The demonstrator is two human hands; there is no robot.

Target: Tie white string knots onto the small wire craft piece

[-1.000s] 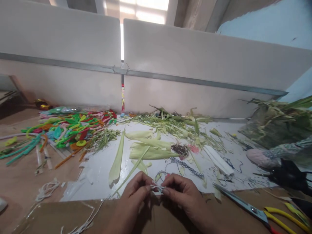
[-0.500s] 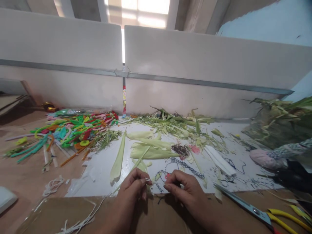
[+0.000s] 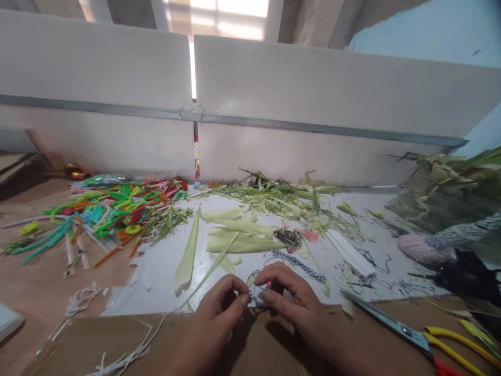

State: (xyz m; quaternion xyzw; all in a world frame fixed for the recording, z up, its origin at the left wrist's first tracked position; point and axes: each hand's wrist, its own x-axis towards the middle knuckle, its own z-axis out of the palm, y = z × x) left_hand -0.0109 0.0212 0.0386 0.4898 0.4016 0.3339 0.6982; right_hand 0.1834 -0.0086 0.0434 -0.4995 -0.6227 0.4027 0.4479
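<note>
My left hand [image 3: 221, 305] and my right hand [image 3: 287, 297] meet fingertip to fingertip over the near edge of the white sheet [image 3: 164, 266]. Both pinch a small piece of white string [image 3: 256, 302] between thumb and forefinger. A black-and-white twisted cord [image 3: 297, 263] lies just beyond my right hand. Pale green leaf strips [image 3: 238, 237] lie further back, and one long narrow strip [image 3: 207, 274] runs toward my left hand.
Colourful craft pieces [image 3: 105, 209] are heaped at the left. Green trimmings [image 3: 282, 198] lie along the white partition [image 3: 313, 104]. Scissors with yellow-and-red handles [image 3: 415, 339] rest at the right on cardboard [image 3: 117, 344]. Another person's sleeve and hand [image 3: 434, 245] is at the right. White string scraps [image 3: 82, 297] lie at the left.
Half a second ago my hands were a little apart, each pinching an end. They have come back together, fingertips touching on the string.
</note>
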